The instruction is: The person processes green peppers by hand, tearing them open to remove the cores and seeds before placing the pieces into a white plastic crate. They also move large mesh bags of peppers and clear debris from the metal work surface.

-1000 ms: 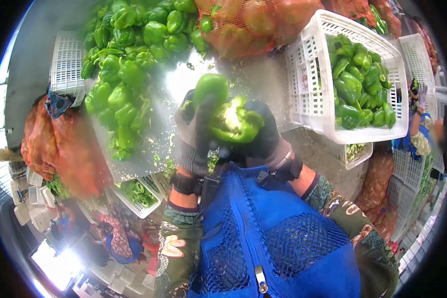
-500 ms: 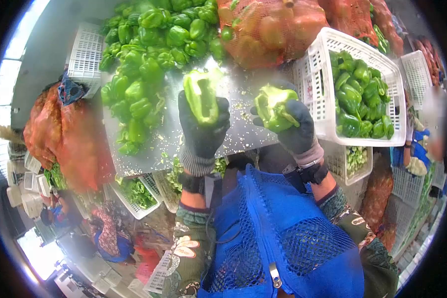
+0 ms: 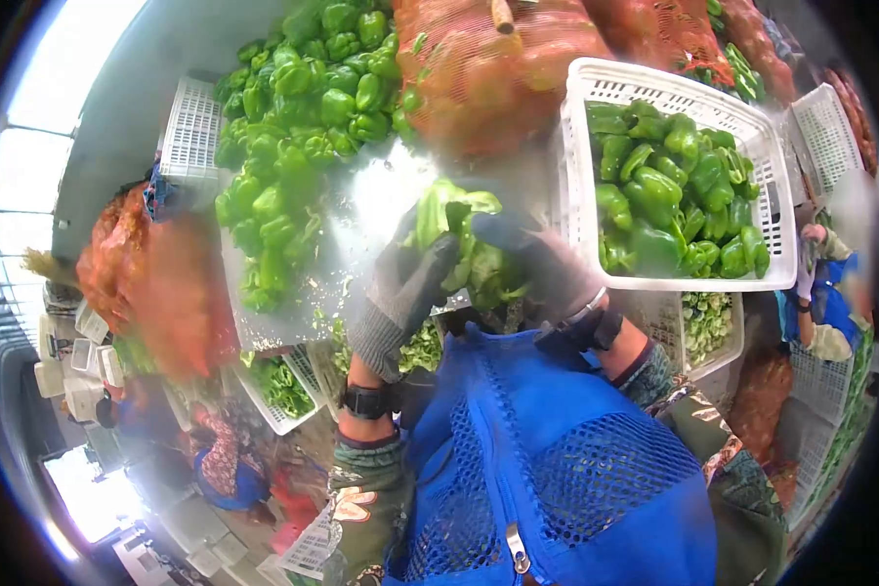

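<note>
Over the near edge of the worktop (image 3: 337,256), we find green pepper pieces (image 3: 449,213) between two gloved hands; the left hand (image 3: 410,281) and right hand (image 3: 545,269) each have a grip closed about them, the right blurred. We judge the step to be working an opened pepper; the next move calls for steady hold from both. We count one pepper heap (image 3: 308,93) far left, one pepper-filled white crate (image 3: 679,284) at right, at least two red mesh sacks (image 3: 503,83) far; overlapping peppers defeat counting.

On the shiny grey worktop (image 3: 347,220) we see green peppers (image 3: 281,146) heaped upper left, a red mesh sack (image 3: 503,78) top centre, and scattered pale bits (image 3: 345,285).
</note>
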`<state>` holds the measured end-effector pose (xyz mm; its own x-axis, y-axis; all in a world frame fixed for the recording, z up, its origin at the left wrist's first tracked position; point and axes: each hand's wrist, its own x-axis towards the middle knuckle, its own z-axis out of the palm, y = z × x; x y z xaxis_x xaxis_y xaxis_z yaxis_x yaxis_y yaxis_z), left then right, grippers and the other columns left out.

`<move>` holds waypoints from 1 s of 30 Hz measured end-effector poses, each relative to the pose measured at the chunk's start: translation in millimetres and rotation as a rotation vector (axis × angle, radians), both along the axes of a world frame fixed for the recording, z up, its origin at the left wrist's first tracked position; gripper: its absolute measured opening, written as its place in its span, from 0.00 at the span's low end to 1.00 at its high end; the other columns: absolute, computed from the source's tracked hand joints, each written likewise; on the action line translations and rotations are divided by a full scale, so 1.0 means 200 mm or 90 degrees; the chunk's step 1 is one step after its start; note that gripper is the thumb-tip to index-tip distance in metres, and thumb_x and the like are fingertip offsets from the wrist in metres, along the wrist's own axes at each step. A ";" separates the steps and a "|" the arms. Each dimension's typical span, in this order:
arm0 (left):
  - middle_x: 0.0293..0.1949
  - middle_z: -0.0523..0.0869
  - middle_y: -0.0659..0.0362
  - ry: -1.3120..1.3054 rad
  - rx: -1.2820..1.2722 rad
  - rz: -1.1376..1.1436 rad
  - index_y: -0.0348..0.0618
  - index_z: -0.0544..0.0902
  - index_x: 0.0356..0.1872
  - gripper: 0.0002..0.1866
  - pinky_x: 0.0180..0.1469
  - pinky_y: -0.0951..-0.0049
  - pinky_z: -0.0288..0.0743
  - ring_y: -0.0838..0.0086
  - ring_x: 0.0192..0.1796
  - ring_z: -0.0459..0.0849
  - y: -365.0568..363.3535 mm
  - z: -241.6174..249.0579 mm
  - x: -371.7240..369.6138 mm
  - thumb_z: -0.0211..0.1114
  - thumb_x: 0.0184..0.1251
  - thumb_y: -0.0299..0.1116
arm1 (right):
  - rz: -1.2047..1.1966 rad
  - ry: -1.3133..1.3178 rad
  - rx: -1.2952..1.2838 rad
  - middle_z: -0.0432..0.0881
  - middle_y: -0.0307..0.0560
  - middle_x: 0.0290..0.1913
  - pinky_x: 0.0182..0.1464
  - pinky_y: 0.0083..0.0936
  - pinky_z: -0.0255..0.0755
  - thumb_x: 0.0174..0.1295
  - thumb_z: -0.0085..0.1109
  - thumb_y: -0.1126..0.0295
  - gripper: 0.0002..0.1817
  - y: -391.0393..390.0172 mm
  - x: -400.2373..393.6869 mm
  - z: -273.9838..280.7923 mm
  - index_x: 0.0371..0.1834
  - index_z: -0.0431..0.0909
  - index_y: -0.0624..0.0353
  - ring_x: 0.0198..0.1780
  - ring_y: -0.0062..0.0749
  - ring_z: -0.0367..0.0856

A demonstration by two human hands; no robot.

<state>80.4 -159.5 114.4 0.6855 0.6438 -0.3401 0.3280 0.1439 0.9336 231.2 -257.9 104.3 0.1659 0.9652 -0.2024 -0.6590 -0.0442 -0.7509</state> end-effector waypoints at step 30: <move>0.62 0.68 0.47 0.069 1.006 -0.278 0.52 0.58 0.72 0.43 0.65 0.49 0.59 0.52 0.63 0.66 -0.20 -0.23 1.21 0.67 0.54 0.41 | -0.502 -0.131 0.126 0.76 0.52 0.57 0.53 0.32 0.76 0.74 0.32 0.52 0.28 -0.63 0.85 -0.05 0.63 0.67 0.64 0.51 0.35 0.79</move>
<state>323.1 -200.0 69.1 0.9157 0.1537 0.3713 0.1546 -0.9876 0.0275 401.9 -384.2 94.1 0.8222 0.5653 0.0669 -0.2903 0.5175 -0.8049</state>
